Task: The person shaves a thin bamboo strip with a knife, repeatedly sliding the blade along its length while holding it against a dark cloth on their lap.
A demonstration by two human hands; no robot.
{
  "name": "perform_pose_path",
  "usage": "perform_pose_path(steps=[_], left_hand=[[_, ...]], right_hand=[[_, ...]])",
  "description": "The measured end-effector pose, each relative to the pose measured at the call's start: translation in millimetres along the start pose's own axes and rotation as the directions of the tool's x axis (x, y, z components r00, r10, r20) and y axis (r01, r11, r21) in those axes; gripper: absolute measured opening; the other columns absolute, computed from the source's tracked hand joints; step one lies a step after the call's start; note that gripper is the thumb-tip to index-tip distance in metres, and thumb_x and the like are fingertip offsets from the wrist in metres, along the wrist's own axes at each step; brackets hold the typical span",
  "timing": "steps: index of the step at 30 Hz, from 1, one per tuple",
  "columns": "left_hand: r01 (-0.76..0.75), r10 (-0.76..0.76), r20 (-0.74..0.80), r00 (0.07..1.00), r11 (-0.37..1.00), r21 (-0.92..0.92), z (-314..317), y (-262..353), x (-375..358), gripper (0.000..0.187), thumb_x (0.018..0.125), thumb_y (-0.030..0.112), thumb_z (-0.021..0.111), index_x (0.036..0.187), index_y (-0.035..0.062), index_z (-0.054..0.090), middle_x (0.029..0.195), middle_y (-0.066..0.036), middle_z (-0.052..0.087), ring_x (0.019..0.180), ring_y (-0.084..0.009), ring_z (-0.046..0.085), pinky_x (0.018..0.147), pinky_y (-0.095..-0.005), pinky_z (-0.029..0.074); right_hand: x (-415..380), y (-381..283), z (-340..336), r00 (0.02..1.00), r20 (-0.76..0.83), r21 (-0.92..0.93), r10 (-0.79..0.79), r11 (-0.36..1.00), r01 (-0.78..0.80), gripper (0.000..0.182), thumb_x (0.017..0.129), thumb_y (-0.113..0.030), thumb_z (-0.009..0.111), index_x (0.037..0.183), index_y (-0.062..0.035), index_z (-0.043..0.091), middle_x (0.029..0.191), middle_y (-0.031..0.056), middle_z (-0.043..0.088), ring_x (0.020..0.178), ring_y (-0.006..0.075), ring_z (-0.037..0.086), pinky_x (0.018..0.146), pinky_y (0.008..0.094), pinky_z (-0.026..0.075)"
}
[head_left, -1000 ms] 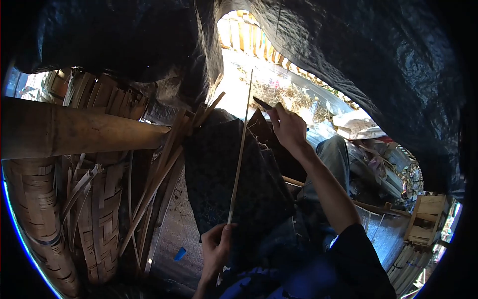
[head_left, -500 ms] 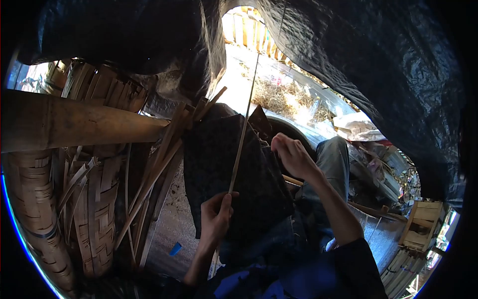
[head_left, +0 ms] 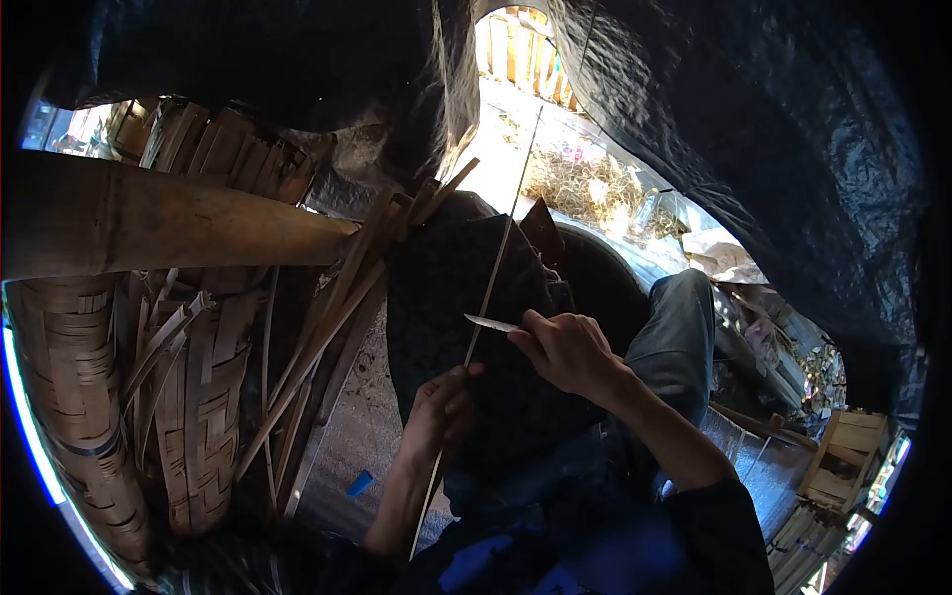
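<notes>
A thick brown bamboo pole (head_left: 169, 233) crosses above woven bamboo baskets (head_left: 198, 416), and over the dark cloth (head_left: 446, 297) on the lap the left hand (head_left: 436, 412) pinches a long thin bamboo strip (head_left: 501, 253) that rises toward the daylight, while the right hand (head_left: 565, 347) is closed on a small pale-bladed knife (head_left: 491, 323) whose edge touches the strip just above the left thumb. With the blade so near those fingers, a slip or a snag in the grain could nick them or snap the strip. A second ago the right hand was high up the strip; it has since come down beside the left.
</notes>
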State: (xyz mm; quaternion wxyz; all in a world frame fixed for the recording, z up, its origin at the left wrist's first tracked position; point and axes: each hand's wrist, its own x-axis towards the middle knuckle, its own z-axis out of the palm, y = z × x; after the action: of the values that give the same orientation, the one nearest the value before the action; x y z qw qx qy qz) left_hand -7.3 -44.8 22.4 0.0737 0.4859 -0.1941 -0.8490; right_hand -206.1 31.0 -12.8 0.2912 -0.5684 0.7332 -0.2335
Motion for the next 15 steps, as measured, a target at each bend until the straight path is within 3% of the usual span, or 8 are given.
perform_pose_path(steps=[3, 5, 8, 12, 14, 15], left_hand=[[0.022, -0.02, 0.021, 1.0, 0.995, -0.1, -2, -3, 1, 0.026, 0.1, 0.023, 0.05, 0.111, 0.0016, 0.057, 0.056, 0.008, 0.034, 0.038, -0.0023, 0.027, 0.037, -0.018, 0.022], [0.062, -0.054, 0.034, 0.998, 0.961, -0.271, -6, -7, 1, 0.026, 0.1, 0.023, 0.05, 0.113, 0.0015, 0.056, 0.057, 0.008, 0.034, 0.039, -0.0026, 0.028, 0.037, -0.0178, 0.023], [0.09, -0.05, 0.106, 0.993, 0.908, -0.409, -14, -15, 5, 0.026, 0.1, 0.023, 0.05, 0.114, 0.0016, 0.056, 0.056, 0.008, 0.034, 0.039, -0.0029, 0.028, 0.038, -0.018, 0.024], [0.027, -0.024, 0.015, 1.0, 0.937, -0.348, 0, -21, -2, 0.025, 0.1, 0.022, 0.049, 0.113, 0.002, 0.056, 0.056, 0.008, 0.034, 0.039, -0.0029, 0.028, 0.038, -0.0186, 0.024], [-0.036, 0.033, -0.022, 0.999, 0.986, -0.164, 10, -26, -11, 0.022, 0.1, 0.021, 0.049, 0.109, 0.0041, 0.059, 0.054, 0.008, 0.032, 0.037, -0.0031, 0.025, 0.036, -0.0195, 0.021], [-0.035, 0.031, -0.023, 0.999, 0.987, -0.158, 9, -28, -12, 0.022, 0.1, 0.021, 0.049, 0.109, 0.0041, 0.059, 0.054, 0.008, 0.032, 0.037, -0.0031, 0.025, 0.036, -0.0195, 0.021]], right_hand=[[1, -1, 5, 0.999, 0.028, -0.056, 0.02, 0.998, -0.018, 0.035, 0.097, -0.033, 0.05, 0.079, -0.0039, 0.054, 0.055, 0.0156, 0.057, 0.055, 0.0349, 0.062, 0.049, 0.0452, 0.048], [2, 1, 10, 0.999, 0.049, -0.089, 0.025, 0.996, -0.02, 0.035, 0.097, -0.034, 0.049, 0.078, -0.0042, 0.054, 0.055, 0.0154, 0.057, 0.055, 0.0346, 0.062, 0.049, 0.0451, 0.048], [5, 5, 16, 0.999, 0.017, -0.153, -0.039, 0.987, 0.041, 0.037, 0.097, -0.036, 0.05, 0.077, -0.0057, 0.055, 0.054, 0.0141, 0.057, 0.053, 0.0334, 0.062, 0.048, 0.0438, 0.048], [7, 7, 20, 0.998, -0.065, -0.253, -0.009, 0.968, -0.007, 0.043, 0.096, -0.043, 0.049, 0.072, -0.0076, 0.056, 0.052, 0.0124, 0.058, 0.051, 0.0301, 0.064, 0.047, 0.0409, 0.051], [11, 14, 19, 0.994, -0.105, -0.294, 0.024, 0.954, -0.055, 0.043, 0.096, -0.043, 0.049, 0.072, -0.0077, 0.057, 0.052, 0.0121, 0.058, 0.052, 0.0297, 0.064, 0.047, 0.0409, 0.051], [18, 26, 20, 0.992, -0.128, -0.307, -0.004, 0.951, -0.036, 0.043, 0.096, -0.042, 0.049, 0.072, -0.0076, 0.057, 0.052, 0.012, 0.058, 0.052, 0.0294, 0.064, 0.047, 0.0407, 0.051]])
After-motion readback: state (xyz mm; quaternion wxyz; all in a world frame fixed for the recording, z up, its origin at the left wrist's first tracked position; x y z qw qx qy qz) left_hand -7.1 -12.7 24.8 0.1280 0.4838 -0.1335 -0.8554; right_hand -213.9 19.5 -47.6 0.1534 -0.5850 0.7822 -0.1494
